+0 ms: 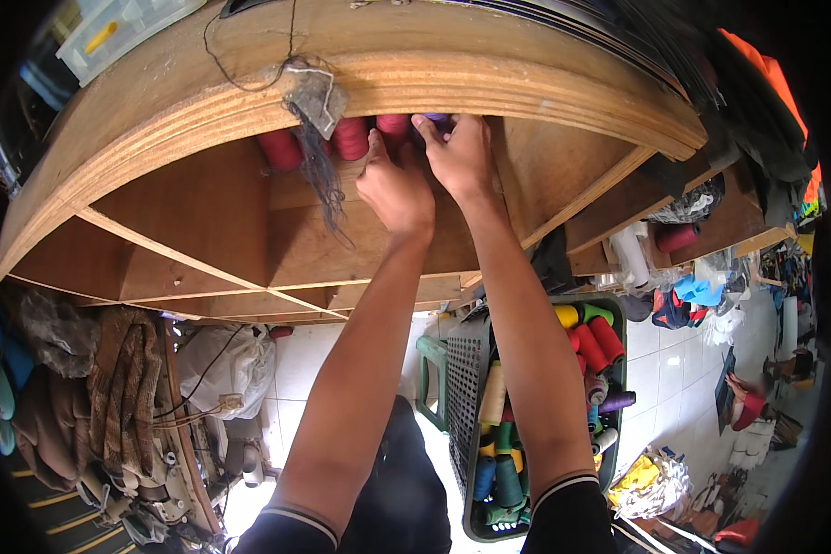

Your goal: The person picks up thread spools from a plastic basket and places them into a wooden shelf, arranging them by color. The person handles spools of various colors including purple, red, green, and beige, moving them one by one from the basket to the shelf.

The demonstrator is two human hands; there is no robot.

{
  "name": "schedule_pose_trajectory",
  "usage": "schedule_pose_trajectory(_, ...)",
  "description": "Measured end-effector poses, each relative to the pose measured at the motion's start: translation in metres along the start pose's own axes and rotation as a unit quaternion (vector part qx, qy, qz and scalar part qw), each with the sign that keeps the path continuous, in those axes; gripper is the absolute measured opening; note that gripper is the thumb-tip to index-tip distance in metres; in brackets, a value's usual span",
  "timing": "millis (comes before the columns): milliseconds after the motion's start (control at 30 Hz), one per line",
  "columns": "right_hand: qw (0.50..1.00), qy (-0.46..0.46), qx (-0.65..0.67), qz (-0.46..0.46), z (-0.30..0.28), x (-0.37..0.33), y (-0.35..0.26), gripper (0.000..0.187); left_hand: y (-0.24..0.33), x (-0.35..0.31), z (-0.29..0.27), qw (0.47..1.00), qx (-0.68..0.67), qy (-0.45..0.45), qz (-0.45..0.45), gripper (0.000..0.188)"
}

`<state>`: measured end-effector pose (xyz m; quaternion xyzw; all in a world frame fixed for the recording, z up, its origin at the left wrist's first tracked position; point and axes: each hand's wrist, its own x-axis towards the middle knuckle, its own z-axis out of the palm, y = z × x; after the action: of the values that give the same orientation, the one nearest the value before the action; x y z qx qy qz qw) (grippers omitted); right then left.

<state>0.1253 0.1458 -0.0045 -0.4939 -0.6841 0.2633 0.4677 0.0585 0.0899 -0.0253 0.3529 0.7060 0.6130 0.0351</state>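
Note:
Both arms reach up into a compartment of a wooden shelf [379, 88]. My left hand [397, 192] is closed around the lower part of a dark red thread spool [392, 126], its thumb on the spool's left side. Right beside it, my right hand [459, 159] holds a purple thread spool [437, 119] between thumb and fingers; the shelf's front edge hides the tops of both spools. Two more red spools, one nearer [350, 138] and one farther left [281, 150], stand in the same compartment. Grey loose threads [319, 171] dangle from the shelf edge in front of them.
Below my right arm stands a dark green plastic basket [620, 323] of thread spools in several colours. A green stool [431, 369] is beside it. Sewing machine parts and brown cloth [125, 369] are at lower left. Another person [746, 406] sits far right.

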Motion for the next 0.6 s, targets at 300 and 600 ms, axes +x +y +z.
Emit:
schedule_pose_trajectory(300, 0.998, 0.000, -0.055, 0.010, 0.004, -0.013, 0.010, 0.062, 0.007, -0.020, -0.017, 0.997, -0.010, -0.071, -0.038, 0.034)
schedule_pose_trajectory(600, 0.999, -0.028, -0.018, 0.043, 0.023, -0.007, 0.017, 0.066, 0.017, -0.010, -0.034, 0.995, -0.038, -0.094, -0.011, 0.029)
